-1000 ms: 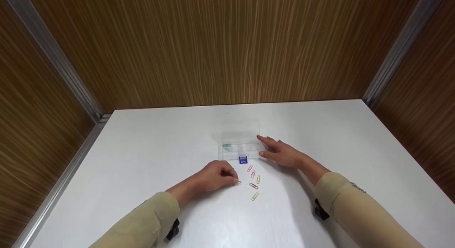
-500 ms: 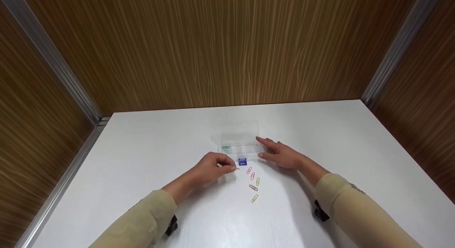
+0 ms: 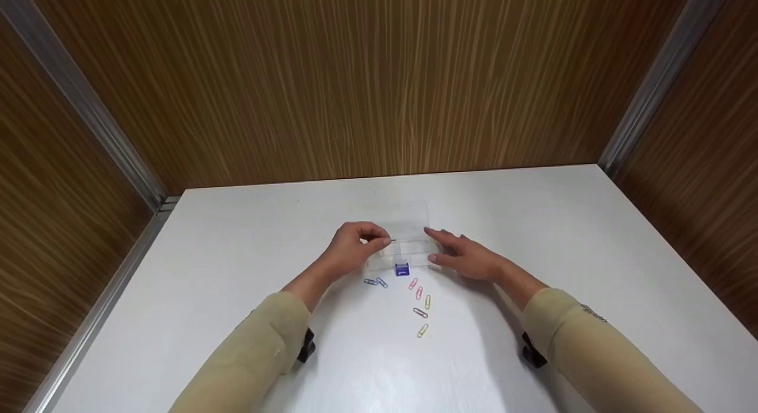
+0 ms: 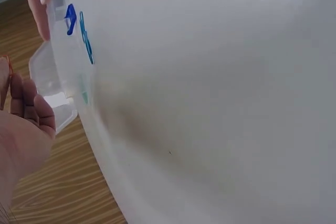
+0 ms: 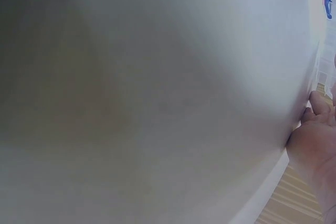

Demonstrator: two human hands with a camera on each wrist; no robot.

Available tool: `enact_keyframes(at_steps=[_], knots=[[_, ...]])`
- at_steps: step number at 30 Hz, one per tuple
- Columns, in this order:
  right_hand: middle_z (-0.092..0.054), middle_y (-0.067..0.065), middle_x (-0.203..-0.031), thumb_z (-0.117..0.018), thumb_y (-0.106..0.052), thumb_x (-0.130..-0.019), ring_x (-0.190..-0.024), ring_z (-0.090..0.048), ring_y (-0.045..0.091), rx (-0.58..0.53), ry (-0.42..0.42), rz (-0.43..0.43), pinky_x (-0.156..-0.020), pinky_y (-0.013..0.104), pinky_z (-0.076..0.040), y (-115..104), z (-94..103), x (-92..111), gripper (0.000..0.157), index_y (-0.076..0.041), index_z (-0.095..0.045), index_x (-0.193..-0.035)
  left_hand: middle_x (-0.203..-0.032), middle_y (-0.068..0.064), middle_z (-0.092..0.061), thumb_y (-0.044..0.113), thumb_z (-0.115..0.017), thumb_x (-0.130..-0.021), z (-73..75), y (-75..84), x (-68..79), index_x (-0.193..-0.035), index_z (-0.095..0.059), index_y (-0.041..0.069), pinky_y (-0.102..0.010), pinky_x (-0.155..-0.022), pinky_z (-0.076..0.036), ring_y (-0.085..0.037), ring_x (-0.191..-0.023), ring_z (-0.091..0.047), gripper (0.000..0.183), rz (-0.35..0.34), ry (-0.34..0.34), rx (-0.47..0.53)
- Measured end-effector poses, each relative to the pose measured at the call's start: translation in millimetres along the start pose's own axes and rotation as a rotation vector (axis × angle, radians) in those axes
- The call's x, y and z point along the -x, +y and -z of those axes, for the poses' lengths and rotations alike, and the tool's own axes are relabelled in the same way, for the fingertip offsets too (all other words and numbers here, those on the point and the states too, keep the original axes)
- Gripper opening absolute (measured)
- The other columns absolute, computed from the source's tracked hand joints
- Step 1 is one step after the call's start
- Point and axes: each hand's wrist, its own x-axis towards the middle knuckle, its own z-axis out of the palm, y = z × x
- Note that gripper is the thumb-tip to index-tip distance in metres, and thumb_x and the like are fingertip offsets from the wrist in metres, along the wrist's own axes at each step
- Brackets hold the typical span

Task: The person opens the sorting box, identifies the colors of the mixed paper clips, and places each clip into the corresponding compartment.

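Note:
A clear plastic box [image 3: 419,260] with a blue latch [image 3: 402,269] stands on the table, its transparent lid [image 3: 411,214] raised behind it. Over its left part, my left hand [image 3: 349,250] pinches a paper clip between thumb and index finger; the clip [image 4: 9,65] looks orange-red in the left wrist view. My right hand [image 3: 471,257] rests at the box's right side, fingers extended and touching it. Faint green [image 4: 84,95] shows through the box's wall in the left wrist view. The left hand hides the left compartments in the head view.
In front of the box lie two blue paper clips [image 3: 375,282], two pink paper clips [image 3: 416,288], a dark reddish paper clip [image 3: 420,313] and two yellowish paper clips [image 3: 423,330]. Wood-grain panels [image 3: 379,87] enclose the white table [image 3: 249,235] at the back and sides.
My left hand has lifted the paper clip from the table and moved it forward over the box, uncovering the blue clips. The right hand has stayed at the box's side.

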Motion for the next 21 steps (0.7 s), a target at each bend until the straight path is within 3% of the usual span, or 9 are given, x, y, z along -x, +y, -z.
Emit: enact_keyframes(at_steps=[7, 14, 21], knots=[[-0.018, 0.005, -0.176, -0.060, -0.058, -0.103, -0.162, -0.004, 0.035, 0.003, -0.006, -0.010, -0.127, 0.060, 0.000, -2.2, 0.7, 0.4, 0.074, -0.042, -0.028, -0.168, -0.101, 0.001, -0.070, 0.020, -0.073, -0.103, -6.3, -7.1, -16.5, -0.104, -0.080, 0.018, -0.034, -0.087, -0.050, -0.019, -0.099, -0.059, 0.008, 0.025, 0.046, -0.030], [-0.017, 0.004, -0.176, -0.060, -0.059, -0.103, -0.162, -0.002, 0.038, 0.002, -0.006, -0.019, -0.125, 0.063, 0.000, -3.8, 0.3, -0.3, 0.073, -0.045, -0.028, -0.167, -0.102, 0.001, -0.070, 0.020, -0.073, -0.103, -12.3, -12.1, -23.3, -0.103, -0.078, 0.019, -0.033, -0.089, -0.050, -0.019, -0.098, -0.059, 0.006, 0.076, 0.048, -0.071], [-0.019, 0.008, -0.175, -0.062, -0.055, -0.104, -0.162, -0.008, 0.036, 0.008, 0.003, 0.030, -0.127, 0.059, -0.001, 0.7, 1.4, -1.1, 0.075, -0.036, -0.030, -0.168, -0.104, 0.001, -0.071, 0.020, -0.073, -0.103, -12.4, -14.0, -25.4, -0.105, -0.078, 0.017, -0.035, -0.091, -0.051, -0.020, -0.098, -0.060, 0.006, 0.069, 0.033, -0.061]])
